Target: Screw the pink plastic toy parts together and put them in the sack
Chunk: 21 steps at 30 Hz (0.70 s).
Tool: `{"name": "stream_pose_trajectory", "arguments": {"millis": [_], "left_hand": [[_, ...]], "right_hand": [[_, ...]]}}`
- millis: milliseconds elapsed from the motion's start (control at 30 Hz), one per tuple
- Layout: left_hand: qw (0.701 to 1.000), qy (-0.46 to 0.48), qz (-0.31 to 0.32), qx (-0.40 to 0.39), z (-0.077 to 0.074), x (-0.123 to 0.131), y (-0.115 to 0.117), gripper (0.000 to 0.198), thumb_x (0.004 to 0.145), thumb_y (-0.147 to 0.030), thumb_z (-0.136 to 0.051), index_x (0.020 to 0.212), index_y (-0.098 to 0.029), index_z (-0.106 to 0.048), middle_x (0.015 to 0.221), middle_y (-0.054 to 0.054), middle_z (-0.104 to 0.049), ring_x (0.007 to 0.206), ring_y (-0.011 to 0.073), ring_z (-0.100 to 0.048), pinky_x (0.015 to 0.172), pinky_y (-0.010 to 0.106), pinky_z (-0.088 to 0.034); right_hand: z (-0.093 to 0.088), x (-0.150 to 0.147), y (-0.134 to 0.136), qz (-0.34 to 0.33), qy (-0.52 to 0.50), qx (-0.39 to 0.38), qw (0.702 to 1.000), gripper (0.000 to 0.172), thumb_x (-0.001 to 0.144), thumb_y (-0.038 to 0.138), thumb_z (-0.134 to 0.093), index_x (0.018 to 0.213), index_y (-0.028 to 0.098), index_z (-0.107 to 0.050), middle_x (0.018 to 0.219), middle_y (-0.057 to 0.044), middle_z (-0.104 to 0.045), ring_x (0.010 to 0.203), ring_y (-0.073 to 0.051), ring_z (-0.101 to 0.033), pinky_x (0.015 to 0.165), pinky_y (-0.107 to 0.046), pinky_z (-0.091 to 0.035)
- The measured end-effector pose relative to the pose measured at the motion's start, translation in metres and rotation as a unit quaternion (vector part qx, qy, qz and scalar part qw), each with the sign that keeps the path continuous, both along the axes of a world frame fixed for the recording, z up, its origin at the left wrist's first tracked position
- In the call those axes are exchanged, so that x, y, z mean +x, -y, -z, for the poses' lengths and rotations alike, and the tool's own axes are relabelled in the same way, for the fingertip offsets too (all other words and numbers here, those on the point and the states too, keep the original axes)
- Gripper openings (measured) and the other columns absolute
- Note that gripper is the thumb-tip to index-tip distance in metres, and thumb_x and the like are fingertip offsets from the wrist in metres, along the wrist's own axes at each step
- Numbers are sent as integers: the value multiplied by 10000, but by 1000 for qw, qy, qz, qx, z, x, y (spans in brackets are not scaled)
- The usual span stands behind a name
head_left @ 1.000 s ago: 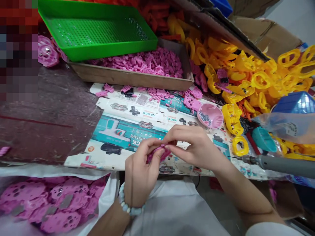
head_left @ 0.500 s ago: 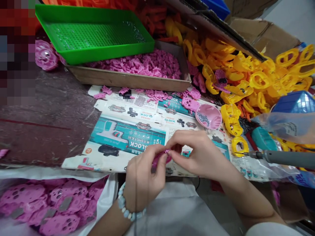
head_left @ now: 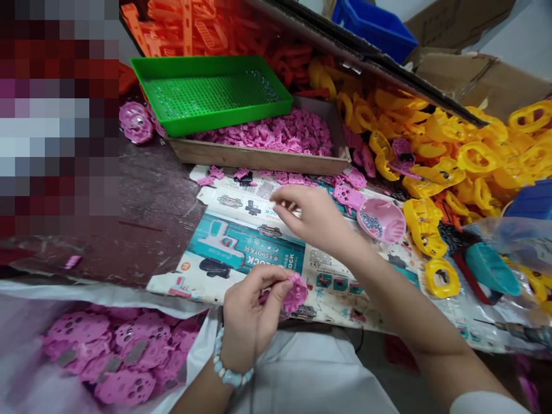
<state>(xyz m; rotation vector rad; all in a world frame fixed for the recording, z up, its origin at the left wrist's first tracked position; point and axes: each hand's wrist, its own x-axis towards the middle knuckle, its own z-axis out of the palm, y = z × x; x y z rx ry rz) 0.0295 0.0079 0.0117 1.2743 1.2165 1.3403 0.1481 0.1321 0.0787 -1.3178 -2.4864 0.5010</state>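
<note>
My left hand (head_left: pixel 254 310) grips a pink plastic part (head_left: pixel 295 294) with a scalloped round edge, pinched between thumb and fingers above the front of the flattened printed cardboard. Part of it is hidden behind the fingers. Farther back, over the same cardboard, my right hand (head_left: pixel 308 215) hovers with bent fingers, a gap showing between thumb and forefinger and nothing visible in them. Just beyond its fingertips lie small pink pieces (head_left: pixel 291 178) along the cardboard's back edge. To its right sits a pink cup (head_left: pixel 394 221) holding small metal screws.
A green tray (head_left: pixel 172 127) rests on a shallow box (head_left: pixel 259 161) full of small pink pieces. Yellow shells (head_left: pixel 431 172) are heaped at right. The tip of an electric screwdriver (head_left: pixel 524 330) points in from the right. A bag (head_left: pixel 200 339) of pink parts lies at front left.
My right hand has left the pink part and moved back towards the small pink pieces. My left hand keeps the pink part. The view has shifted, so things appear lower and farther right.
</note>
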Motion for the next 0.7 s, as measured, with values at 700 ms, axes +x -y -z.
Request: {"name": "stream_pose_trajectory", "arguments": {"millis": [700], "left_hand": [[945, 245, -112, -185, 8, -26, -5, 261, 694, -321, -764, 848, -147, -644, 678, 7, -671, 553, 77, -609, 508, 115, -499]], "right_hand": [[45, -56, -33, -98, 172, 62, 978, 163, 835, 135, -503, 957, 155, -609, 933, -58, -671, 850, -169, -639, 698, -247, -462]]}}
